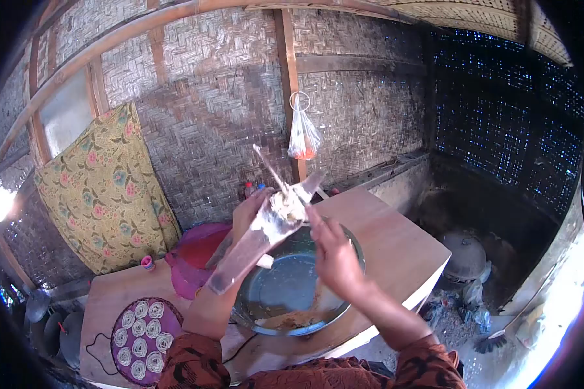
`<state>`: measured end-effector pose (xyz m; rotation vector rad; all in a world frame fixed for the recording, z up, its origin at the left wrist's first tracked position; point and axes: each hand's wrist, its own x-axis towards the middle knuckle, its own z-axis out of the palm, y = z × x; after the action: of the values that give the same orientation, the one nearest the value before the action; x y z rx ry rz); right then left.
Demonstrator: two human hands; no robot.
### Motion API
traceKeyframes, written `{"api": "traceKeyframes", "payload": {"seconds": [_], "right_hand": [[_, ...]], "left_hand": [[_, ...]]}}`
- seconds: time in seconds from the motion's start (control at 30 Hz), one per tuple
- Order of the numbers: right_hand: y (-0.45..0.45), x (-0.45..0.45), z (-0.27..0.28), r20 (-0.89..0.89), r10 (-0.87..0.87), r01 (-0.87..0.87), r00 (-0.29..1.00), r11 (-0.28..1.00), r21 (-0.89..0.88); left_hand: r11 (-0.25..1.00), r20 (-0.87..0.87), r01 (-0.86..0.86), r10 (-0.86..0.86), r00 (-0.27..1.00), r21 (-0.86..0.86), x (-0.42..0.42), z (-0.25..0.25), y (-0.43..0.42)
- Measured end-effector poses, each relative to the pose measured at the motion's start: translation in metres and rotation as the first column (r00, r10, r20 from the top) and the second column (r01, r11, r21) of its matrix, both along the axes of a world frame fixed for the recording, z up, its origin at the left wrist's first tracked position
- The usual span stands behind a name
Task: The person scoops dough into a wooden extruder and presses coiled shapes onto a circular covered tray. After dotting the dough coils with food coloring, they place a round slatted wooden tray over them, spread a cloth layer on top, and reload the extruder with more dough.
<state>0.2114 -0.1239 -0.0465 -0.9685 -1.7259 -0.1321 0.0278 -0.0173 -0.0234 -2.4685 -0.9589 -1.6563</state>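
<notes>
A long flat wooden board [245, 254] with a pale lump of dough [289, 205] on it is held up over a wide metal basin [285, 285]. My left hand [248, 212] is behind the board, mostly hidden, so its fingers cannot be made out. On the right, my right hand [331, 243] is closed round a thin stick-like tool beside the dough; its tip is blurred. The basin holds brownish remains near its front edge. To the left, a round purple tray [119, 337] carries several pale coiled strands.
A pink bag [187, 275] and a small pink cup [148, 262] stand on the wooden table [383, 233]. A plastic bag [303, 137] hangs on the woven wall. Floral cloth [110, 194] hangs at left. A lidded pot [464, 256] stands right, near a broom [491, 341].
</notes>
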Motion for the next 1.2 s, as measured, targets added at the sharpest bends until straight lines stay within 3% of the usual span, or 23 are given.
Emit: {"api": "traceKeyframes", "payload": {"seconds": [0.13, 0.17, 0.23, 0.3, 0.37, 0.4, 0.43, 0.5, 0.57, 0.63, 0.67, 0.73, 0.77, 0.8, 0.83, 0.9, 0.93, 0.97, 1.03, 1.1, 1.13, 1.17, 1.2], "right_hand": [[-0.019, 0.006, -0.02, -0.15, 0.279, -0.306, 0.948, 0.929, -0.206], [-0.023, 0.014, -0.02, -0.242, 0.389, -0.454, 0.889, 0.817, -0.355], [-0.009, 0.024, -0.008, -0.227, 0.306, -0.369, 0.925, 0.868, -0.333], [-0.003, 0.021, -0.011, -0.218, 0.22, -0.282, 0.951, 0.904, -0.32], [-0.001, 0.007, -0.015, -0.151, 0.241, -0.266, 0.959, 0.948, -0.178], [0.0, 0.003, -0.018, -0.153, 0.27, -0.292, 0.951, 0.945, -0.146], [-0.005, 0.002, -0.02, -0.151, 0.278, -0.3, 0.949, 0.942, -0.15], [-0.02, 0.006, -0.016, -0.241, 0.352, -0.426, 0.904, 0.774, -0.467], [-0.024, 0.025, -0.006, -0.261, 0.397, -0.474, 0.88, 0.689, -0.549], [-0.02, 0.04, -0.003, 0.424, 0.287, 0.015, 0.859, 0.814, -0.581], [-0.015, 0.034, -0.007, 0.426, 0.305, 0.003, 0.852, 0.81, -0.586], [-0.002, 0.017, -0.026, 0.834, 0.422, 0.566, 0.357, 0.613, -0.552], [0.004, 0.013, -0.035, 0.832, 0.434, 0.558, 0.345, 0.618, -0.554], [0.009, 0.011, -0.038, 0.87, 0.341, 0.449, 0.357, 0.753, -0.48], [0.013, 0.007, -0.038, 0.891, 0.248, 0.331, 0.381, 0.863, -0.382], [0.02, -0.017, -0.029, 0.596, 0.375, -0.112, 0.71, 0.895, -0.431], [0.017, -0.039, -0.024, 0.202, 0.646, -0.443, 0.736, 0.686, -0.578], [0.012, -0.064, -0.022, -0.234, 0.775, -0.737, 0.588, 0.393, -0.55], [0.001, -0.102, -0.051, -0.945, 0.235, -0.852, 0.228, -0.422, -0.31], [-0.018, -0.134, -0.056, -0.996, -0.052, -0.91, 0.076, -0.411, -0.049], [-0.034, -0.149, -0.047, -0.981, -0.188, -0.945, 0.052, -0.327, 0.013], [-0.032, -0.152, -0.057, -0.979, -0.191, -0.94, 0.068, -0.342, 0.001], [-0.027, -0.151, -0.074, -0.96, -0.261, -0.857, -0.099, -0.468, 0.216]], "left_hand": [[0.966, 0.302, 0.247, -0.213, 0.929, -0.08, -0.024, 0.004, 0.017], [0.996, 0.177, 0.089, -0.083, 0.981, -0.03, -0.031, 0.005, 0.021], [0.998, 0.059, -0.062, 0.06, 0.996, 0.028, -0.032, 0.005, 0.023], [0.951, 0.31, 0.255, -0.193, 0.931, -0.174, -0.031, -0.007, 0.038], [0.681, 0.785, 0.7, -0.307, 0.539, -0.215, -0.029, -0.018, 0.059], [0.937, 0.38, 0.285, -0.194, 0.904, -0.201, -0.032, 0.0, 0.033], [0.99, -0.065, -0.135, 0.137, 0.988, 0.043, -0.034, 0.011, 0.018], [0.991, 0.096, 0.01, -0.023, 0.995, 0.137, -0.048, 0.007, 0.026], [0.996, 0.171, -0.021, 0.035, 0.985, -0.084, -0.072, 0.019, 0.024], [0.948, 0.397, 0.101, 0.028, 0.917, -0.302, -0.103, 0.024, 0.029], [0.917, 0.467, 0.121, 0.077, 0.881, -0.381, -0.118, 0.026, 0.032], [0.943, 0.26, -0.229, 0.291, 0.921, -0.242, -0.127, 0.059, -0.034], [0.912, 0.165, -0.385, 0.406, 0.899, -0.142, -0.133, 0.066, -0.049], [0.978, 0.46, 0.009, 0.09, 0.883, -0.21, -0.146, 0.069, -0.049], [0.906, 0.718, 0.402, -0.189, 0.669, -0.136, -0.158, 0.072, -0.05], [0.612, 0.795, 0.788, -0.508, 0.332, 0.062, -0.163, 0.072, -0.064], [0.511, 0.868, 0.852, -0.468, 0.166, 0.113, -0.157, 0.068, -0.076], [0.523, 0.872, 0.844, -0.461, 0.164, 0.118, -0.152, 0.059, -0.082], [0.392, 0.942, 0.894, -0.324, -0.084, 0.215, -0.143, 0.039, -0.092], [0.385, 0.971, 0.894, -0.145, -0.189, 0.231, -0.138, 0.012, -0.092], [0.484, 0.993, 0.873, -0.122, 0.006, 0.054, -0.143, -0.003, -0.091], [0.465, 0.989, 0.878, -0.132, -0.061, 0.117, -0.15, -0.017, -0.097], [0.654, 0.994, 0.754, -0.038, 0.102, -0.052, -0.162, -0.033, -0.097]]}}
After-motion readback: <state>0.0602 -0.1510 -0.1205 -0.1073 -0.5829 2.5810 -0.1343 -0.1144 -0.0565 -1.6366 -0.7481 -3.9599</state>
